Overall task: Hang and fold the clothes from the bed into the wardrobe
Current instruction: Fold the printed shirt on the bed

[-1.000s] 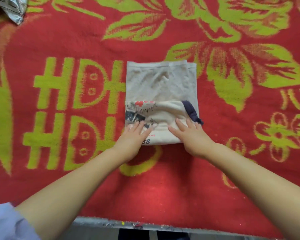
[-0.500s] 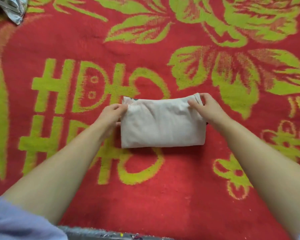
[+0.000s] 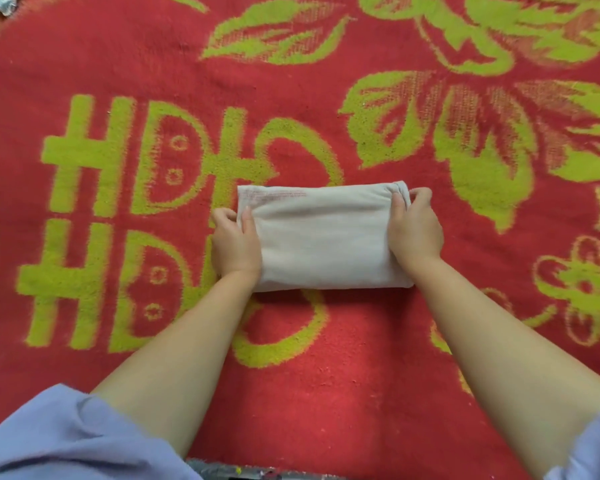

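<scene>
A cream T-shirt lies folded into a small flat rectangle on the red bed cover, faint red print showing through near its far left corner. My left hand grips the shirt's left end, thumb on top and fingers curled under the edge. My right hand grips the right end the same way, with the fabric bunched at the far right corner. The wardrobe is not in view.
The bed is covered by a red blanket with green leaf and letter patterns. A silvery packet pokes in at the top left corner. The bed's near edge runs along the bottom.
The shirt was folded in half toward me, hiding the print and dark collar. Both hands moved from its far corners down to its two ends and now grip them.
</scene>
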Action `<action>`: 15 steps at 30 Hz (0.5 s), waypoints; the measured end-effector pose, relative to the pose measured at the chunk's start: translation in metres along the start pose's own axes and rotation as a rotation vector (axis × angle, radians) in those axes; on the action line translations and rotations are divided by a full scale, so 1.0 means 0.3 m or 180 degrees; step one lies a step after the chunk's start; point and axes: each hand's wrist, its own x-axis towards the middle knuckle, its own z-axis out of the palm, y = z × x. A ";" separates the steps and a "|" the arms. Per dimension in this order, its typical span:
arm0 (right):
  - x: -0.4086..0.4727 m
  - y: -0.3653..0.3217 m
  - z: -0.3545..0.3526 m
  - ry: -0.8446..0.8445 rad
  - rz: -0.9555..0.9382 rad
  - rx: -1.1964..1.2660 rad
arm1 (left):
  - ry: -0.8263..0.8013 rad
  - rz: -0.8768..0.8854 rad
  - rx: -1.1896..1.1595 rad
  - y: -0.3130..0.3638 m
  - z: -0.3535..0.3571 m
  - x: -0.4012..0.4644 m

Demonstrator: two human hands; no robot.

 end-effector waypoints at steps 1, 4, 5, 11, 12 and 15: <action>-0.007 0.007 -0.010 0.0157 -0.0164 -0.0155 | 0.0115 0.0100 0.0166 -0.010 -0.015 -0.001; -0.085 0.036 -0.026 0.0240 -0.1650 -0.0839 | -0.0032 0.1928 0.1088 -0.058 -0.043 -0.055; -0.130 0.047 -0.016 0.0021 -0.2255 -0.1054 | -0.0364 0.2778 0.1455 -0.079 -0.037 -0.091; -0.259 0.063 0.084 -0.0799 -0.2752 -0.2187 | -0.1463 0.2907 0.2814 -0.108 0.040 -0.183; -0.251 0.048 0.082 -0.0820 -0.2673 -0.2177 | -0.1465 0.2776 0.2923 -0.097 0.046 -0.182; -0.222 -0.009 0.043 -0.1267 -0.2402 -0.2203 | -0.1422 0.2757 0.3096 -0.046 0.017 -0.182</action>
